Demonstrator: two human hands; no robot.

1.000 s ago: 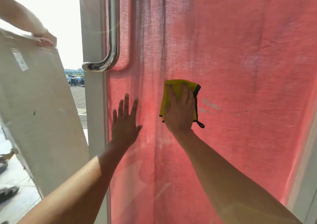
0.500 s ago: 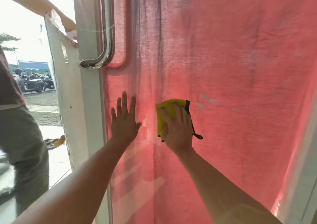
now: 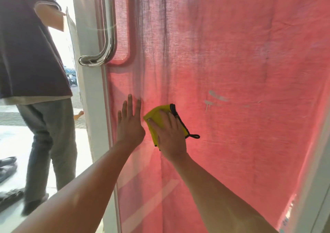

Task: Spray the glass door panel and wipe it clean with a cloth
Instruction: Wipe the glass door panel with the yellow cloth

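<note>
The glass door panel point(image 3: 232, 63) fills most of the view, with a red cloth curtain hanging behind it. A yellow cloth point(image 3: 155, 118) with black edging and a small black loop lies flat on the glass near its left side. My right hand point(image 3: 171, 134) presses the cloth against the glass with straight fingers. My left hand point(image 3: 130, 123) rests flat on the glass just left of the cloth, fingers spread upward. Whitish smears point(image 3: 214, 98) show on the glass to the right of the cloth. No spray bottle is in view.
A chrome pull handle point(image 3: 107, 41) is fixed to the white door frame point(image 3: 89, 89) at upper left. A person in a dark shirt and grey trousers point(image 3: 35, 72) stands in the open doorway at left, carrying a flat board. Shoes point(image 3: 7, 163) lie on the pale floor.
My right hand slid the yellow cloth down and to the left, close to my left hand. The person outside stepped into the doorway with the board.
</note>
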